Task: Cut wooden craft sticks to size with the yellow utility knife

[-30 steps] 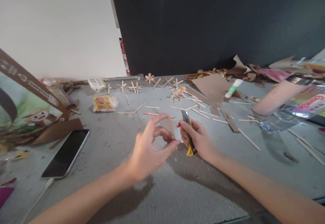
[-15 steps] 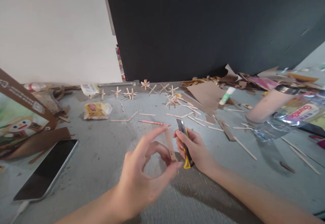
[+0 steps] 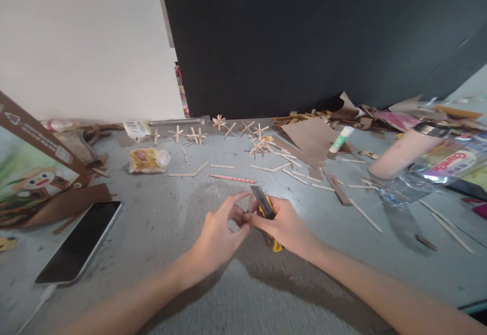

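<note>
My left hand (image 3: 220, 231) pinches a small flat wooden piece (image 3: 251, 203) between thumb and fingers, above the grey table (image 3: 171, 284). Close against it on the right, my right hand (image 3: 285, 223) is closed round a black and yellow utility knife (image 3: 264, 203). The knife's dark end points up and to the left, beside the wooden piece. Fingertips of both hands meet or nearly meet around the piece, and its lower part is hidden. Beyond the hands lies a red patterned pencil (image 3: 233, 178).
A phone (image 3: 79, 244) with a cable lies left, near a printed box (image 3: 38, 173). Wooden sticks (image 3: 365, 215) and stick crosses (image 3: 196, 135) are scattered behind. Right are a glue stick (image 3: 341, 140), pink tumbler (image 3: 405, 152), plastic bottle (image 3: 437, 168) and cardboard sheet (image 3: 308, 140).
My hands have come together. The wooden piece now stands mostly hidden behind the fingers, and the knife has tilted further left toward it.
</note>
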### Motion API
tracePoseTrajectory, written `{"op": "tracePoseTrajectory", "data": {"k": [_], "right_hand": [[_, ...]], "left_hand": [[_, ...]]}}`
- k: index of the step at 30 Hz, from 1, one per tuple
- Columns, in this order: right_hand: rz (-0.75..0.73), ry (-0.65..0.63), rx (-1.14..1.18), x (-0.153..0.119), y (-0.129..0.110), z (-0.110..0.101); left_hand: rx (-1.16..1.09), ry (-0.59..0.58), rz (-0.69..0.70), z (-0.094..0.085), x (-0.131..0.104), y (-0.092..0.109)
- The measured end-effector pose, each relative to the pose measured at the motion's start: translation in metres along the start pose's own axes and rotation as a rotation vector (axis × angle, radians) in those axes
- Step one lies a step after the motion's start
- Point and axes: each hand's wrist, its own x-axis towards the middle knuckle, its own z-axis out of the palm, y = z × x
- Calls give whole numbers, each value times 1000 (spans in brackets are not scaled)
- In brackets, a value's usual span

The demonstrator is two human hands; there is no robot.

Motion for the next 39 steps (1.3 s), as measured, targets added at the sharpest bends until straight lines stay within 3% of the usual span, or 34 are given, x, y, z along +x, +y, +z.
{"op": "tracePoseTrajectory", "data": {"k": [5, 8, 13, 19, 25, 39], "right_hand": [[33, -52, -13, 3, 4, -3], [90, -13, 63, 5, 8, -5], [37, 92, 133, 8, 10, -6], [16, 44, 58, 2, 8, -10], [-43, -53, -167, -10, 2, -4], [-31, -75, -197, -13, 6, 4]], "left_hand": [[10, 4, 4, 0, 2, -3], [2, 17, -8, -1, 5, -7], [-113, 52, -84, 0, 9, -13], [-232, 107, -179, -1, 14, -10], [-107, 237, -157, -4, 13, -11], [-22, 245, -128, -3, 10, -10]]}}
